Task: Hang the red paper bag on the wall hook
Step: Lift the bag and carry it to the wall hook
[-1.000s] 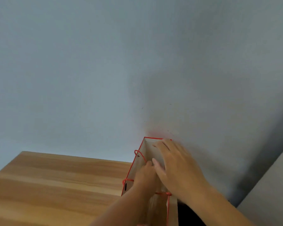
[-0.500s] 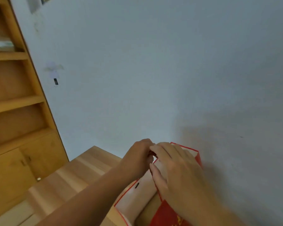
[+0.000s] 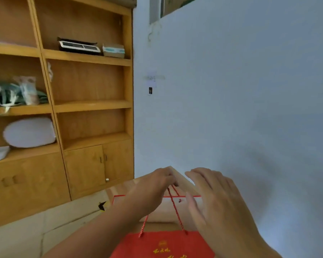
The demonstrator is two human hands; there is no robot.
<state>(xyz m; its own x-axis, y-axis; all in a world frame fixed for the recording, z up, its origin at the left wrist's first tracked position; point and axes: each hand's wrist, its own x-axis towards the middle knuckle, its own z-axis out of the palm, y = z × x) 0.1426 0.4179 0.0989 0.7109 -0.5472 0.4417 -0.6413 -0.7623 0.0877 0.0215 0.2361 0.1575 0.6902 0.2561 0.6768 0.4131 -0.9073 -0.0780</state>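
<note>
A tall wooden shelf unit (image 3: 93, 106) stands against the pale wall (image 3: 231, 90). One upper shelf carries a flat electronic scale (image 3: 78, 46) beside a small box (image 3: 113, 50). Lower left lie crumpled bags (image 3: 17, 92) and a white oval cushion (image 3: 29, 132). Two cupboard doors (image 3: 99, 162) sit below.
</note>
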